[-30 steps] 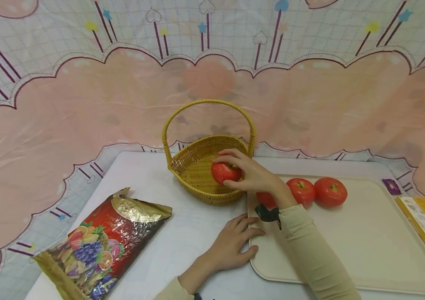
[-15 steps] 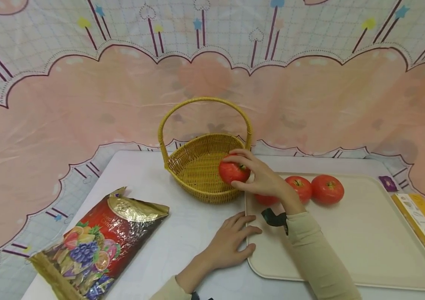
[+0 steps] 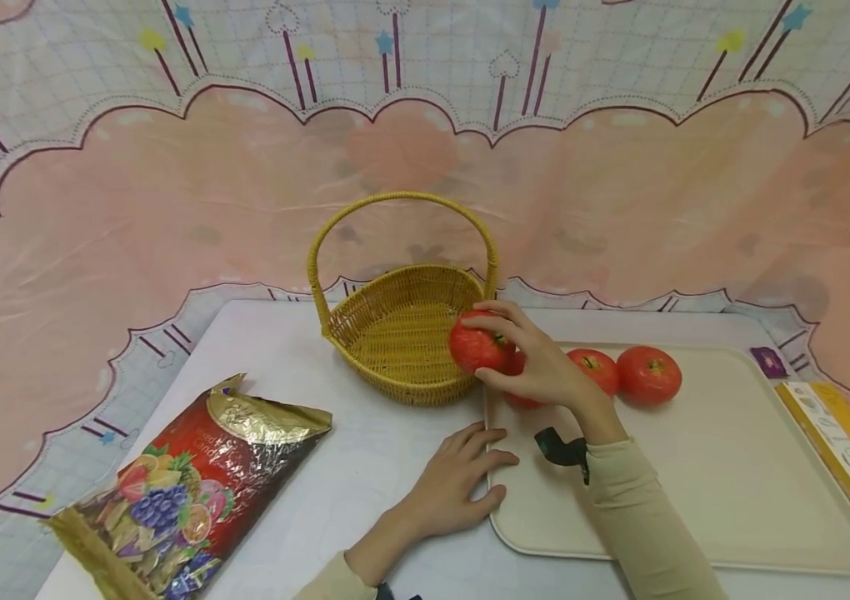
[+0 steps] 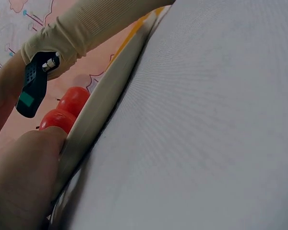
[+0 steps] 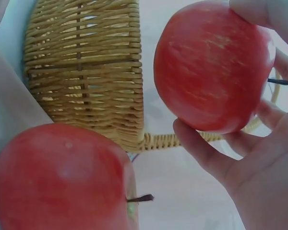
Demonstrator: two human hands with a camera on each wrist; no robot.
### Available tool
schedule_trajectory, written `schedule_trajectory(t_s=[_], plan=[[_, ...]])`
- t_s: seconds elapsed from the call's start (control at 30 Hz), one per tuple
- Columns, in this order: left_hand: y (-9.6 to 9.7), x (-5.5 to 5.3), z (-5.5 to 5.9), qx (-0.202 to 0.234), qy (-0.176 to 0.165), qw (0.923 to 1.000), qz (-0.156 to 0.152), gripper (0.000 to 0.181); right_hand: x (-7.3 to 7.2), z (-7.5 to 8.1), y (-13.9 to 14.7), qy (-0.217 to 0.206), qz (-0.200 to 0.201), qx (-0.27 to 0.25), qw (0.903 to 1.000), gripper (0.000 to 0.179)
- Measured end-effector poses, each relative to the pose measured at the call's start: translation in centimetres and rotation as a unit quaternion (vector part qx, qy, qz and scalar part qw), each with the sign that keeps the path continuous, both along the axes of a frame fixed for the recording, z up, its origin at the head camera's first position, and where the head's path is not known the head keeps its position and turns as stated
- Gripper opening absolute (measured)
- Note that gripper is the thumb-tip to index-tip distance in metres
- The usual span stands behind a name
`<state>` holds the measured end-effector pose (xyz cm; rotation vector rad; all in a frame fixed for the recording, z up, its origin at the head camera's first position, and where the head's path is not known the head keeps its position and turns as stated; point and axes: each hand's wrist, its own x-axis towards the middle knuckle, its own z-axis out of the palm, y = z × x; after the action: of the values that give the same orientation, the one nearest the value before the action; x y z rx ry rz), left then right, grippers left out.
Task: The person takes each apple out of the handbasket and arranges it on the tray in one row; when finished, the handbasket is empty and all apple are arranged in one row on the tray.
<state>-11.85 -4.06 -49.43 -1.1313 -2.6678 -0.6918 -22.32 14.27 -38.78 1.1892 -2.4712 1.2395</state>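
My right hand (image 3: 537,358) grips a red apple (image 3: 479,343) between thumb and fingers, at the right rim of the wicker basket (image 3: 365,379). In the right wrist view the held apple (image 5: 211,67) is above and right of another apple (image 5: 62,182), beside the basket's woven side (image 5: 86,62). Two more apples, one (image 3: 594,370) touching the other (image 3: 648,375), sit along the back of the beige tray (image 3: 695,483); the one nearest the basket is partly hidden by my right hand. My left hand (image 3: 451,483) rests with spread, relaxed fingers over the tray's left edge.
A red and gold candy bag (image 3: 200,492) lies at the left of the white table (image 3: 305,517). Right of the tray are a yellow box (image 3: 845,458) and a small purple packet (image 3: 768,362). The basket's tall handle (image 3: 402,196) arches up before a patterned cloth (image 3: 260,192).
My right hand has carried the apple rightward, from over the basket's inside to its right rim beside the tray. My left hand stays at the tray edge. The head view has shifted slightly.
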Motion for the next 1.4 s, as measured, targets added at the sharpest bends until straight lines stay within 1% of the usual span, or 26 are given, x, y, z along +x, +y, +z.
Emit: schedule_trajectory(t_s=[0.17,0.3,0.43,0.5,0.73,0.9,1.13,1.4], plan=[[-0.7,0.2,0.3,-0.005,-0.01,0.9999,0.009,0.032,0.3,0.2,0.0,-0.014,0.001,-0.007,0.9999,0.059],[-1.0,0.2,0.2,-0.001,-0.009,0.9999,0.009,0.031,0.5,0.3,0.5,-0.036,-0.018,-0.004,0.9992,0.059],[-1.0,0.3,-0.1,-0.002,-0.009,1.0,0.003,0.031,0.7,0.2,1.2,-0.071,-0.034,0.0,0.9969,0.059],[-1.0,0.3,-0.1,-0.005,-0.006,1.0,0.006,0.031,0.6,0.2,1.4,-0.079,-0.041,0.001,0.9961,0.06],[-1.3,0.1,0.2,-0.006,-0.002,1.0,0.005,0.032,0.5,0.1,2.1,-0.068,-0.058,0.0,0.996,0.062],[-1.1,-0.2,0.0,-0.006,0.0,1.0,0.005,0.032,0.2,0.2,2.6,-0.059,-0.061,0.002,0.9964,0.06],[-0.5,-0.2,-0.2,0.008,-0.017,0.9998,0.008,0.031,0.1,0.6,3.6,-0.045,-0.067,0.022,0.9965,0.059],[0.2,0.0,-0.2,0.009,-0.013,0.9998,0.007,0.032,0.4,0.8,4.7,-0.036,-0.077,0.044,0.9954,0.056]])
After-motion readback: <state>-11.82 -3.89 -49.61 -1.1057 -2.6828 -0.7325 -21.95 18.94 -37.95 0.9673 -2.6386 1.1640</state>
